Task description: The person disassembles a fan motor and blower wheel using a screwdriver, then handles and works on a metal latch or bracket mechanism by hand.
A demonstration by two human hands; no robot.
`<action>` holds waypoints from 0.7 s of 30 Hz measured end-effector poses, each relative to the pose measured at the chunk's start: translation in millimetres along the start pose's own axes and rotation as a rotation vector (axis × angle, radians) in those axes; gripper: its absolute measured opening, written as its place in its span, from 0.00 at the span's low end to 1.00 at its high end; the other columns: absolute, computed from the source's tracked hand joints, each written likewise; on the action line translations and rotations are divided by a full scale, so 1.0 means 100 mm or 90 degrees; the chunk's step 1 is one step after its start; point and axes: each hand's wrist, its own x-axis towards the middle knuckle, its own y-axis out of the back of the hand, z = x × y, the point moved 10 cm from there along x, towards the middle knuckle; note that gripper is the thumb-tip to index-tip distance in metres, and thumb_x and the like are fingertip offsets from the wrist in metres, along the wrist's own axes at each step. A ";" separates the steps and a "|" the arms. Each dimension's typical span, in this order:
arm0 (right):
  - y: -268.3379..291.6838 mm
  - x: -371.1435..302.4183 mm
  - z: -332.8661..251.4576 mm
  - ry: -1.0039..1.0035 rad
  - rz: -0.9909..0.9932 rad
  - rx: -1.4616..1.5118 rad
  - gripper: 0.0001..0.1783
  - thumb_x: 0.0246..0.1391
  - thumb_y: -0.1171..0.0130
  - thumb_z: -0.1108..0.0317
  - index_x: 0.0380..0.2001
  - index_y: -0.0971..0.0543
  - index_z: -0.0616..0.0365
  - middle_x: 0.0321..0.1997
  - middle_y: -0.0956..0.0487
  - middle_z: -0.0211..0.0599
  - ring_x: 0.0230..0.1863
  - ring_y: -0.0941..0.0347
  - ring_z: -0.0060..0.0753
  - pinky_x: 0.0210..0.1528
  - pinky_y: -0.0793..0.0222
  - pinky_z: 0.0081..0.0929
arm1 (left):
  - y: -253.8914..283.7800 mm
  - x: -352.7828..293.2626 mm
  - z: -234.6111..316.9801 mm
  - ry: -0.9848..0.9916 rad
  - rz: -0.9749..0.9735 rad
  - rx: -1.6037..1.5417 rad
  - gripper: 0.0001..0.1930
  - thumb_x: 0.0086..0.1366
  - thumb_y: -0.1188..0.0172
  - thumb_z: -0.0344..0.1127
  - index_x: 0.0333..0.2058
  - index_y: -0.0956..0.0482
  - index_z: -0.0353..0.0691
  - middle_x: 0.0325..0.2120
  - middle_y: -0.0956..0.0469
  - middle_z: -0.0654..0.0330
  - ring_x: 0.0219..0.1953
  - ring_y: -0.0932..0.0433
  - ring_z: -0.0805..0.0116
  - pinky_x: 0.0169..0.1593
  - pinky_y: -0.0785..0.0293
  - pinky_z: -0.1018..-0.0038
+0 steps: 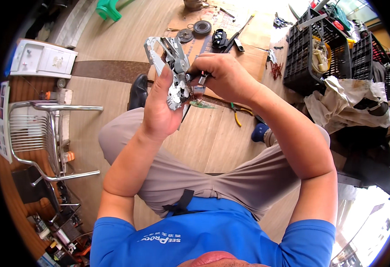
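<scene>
Left hand (161, 109) has a pretty snug grip on a grey metal part (179, 64), held up in front of the knees. Right hand (228, 73) is right beside it, fingers curled closed on a small tool (203, 79), can't tell what kind. Green circuit board (202, 105) sits just under the part, yellow-handled pliers (237, 119) on the floor (195, 149) near some cardboard (256, 58)
</scene>
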 end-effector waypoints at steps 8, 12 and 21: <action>-0.13 -0.03 -0.02 0.042 0.017 0.015 0.10 0.42 0.36 0.74 0.32 0.19 0.58 0.30 0.22 0.41 0.36 0.24 0.50 0.38 0.29 0.38 | 0.15 -0.05 -0.07 0.032 0.011 -0.044 0.24 0.72 0.59 0.57 0.54 0.31 0.45 0.43 0.21 0.60 0.45 0.20 0.67 0.41 0.21 0.66; -0.16 -0.05 0.04 0.025 0.033 0.022 0.11 0.41 0.37 0.77 0.33 0.19 0.59 0.31 0.22 0.42 0.36 0.24 0.50 0.38 0.29 0.38 | 0.19 -0.05 -0.11 0.040 -0.003 -0.019 0.32 0.70 0.62 0.63 0.61 0.36 0.45 0.51 0.24 0.60 0.49 0.22 0.64 0.46 0.23 0.58; -0.18 -0.06 0.09 0.018 0.076 0.065 0.10 0.45 0.33 0.77 0.33 0.20 0.60 0.27 0.25 0.39 0.29 0.26 0.38 0.33 0.31 0.29 | 0.20 -0.05 -0.04 -0.035 0.017 0.117 0.35 0.68 0.61 0.67 0.61 0.37 0.45 0.51 0.25 0.58 0.50 0.23 0.64 0.47 0.23 0.61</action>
